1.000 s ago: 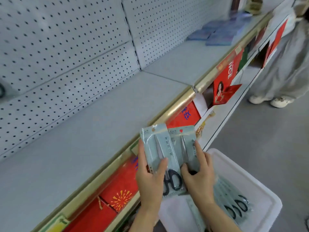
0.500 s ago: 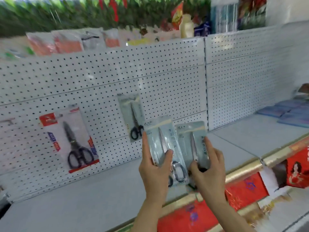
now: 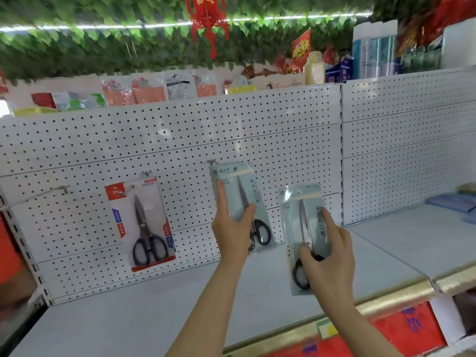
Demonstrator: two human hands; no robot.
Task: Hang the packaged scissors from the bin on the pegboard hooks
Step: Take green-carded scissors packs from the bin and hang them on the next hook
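Note:
My left hand [image 3: 233, 228] grips a grey-green scissors pack [image 3: 240, 194] by its lower half and holds it up against the white pegboard [image 3: 231, 130]. The pack's top sits just below a hook [image 3: 212, 162]. Another pack's edge seems to show behind it, though I cannot tell for sure. My right hand [image 3: 329, 261] holds a second, matching pack [image 3: 302, 217] upright and lower, to the right, away from the board. The bin is out of view.
A red-carded pair of scissors [image 3: 145, 225] hangs on a hook to the left, and a bare long hook [image 3: 38, 194] juts out further left. A grey shelf [image 3: 167, 310] with a gold front edge runs below. Blue items [image 3: 453, 202] lie at the far right.
The view swung up from the bin to the pegboard. My hands have moved apart: the left one raised its pack to the hook, while the right one carried its pack off to the right.

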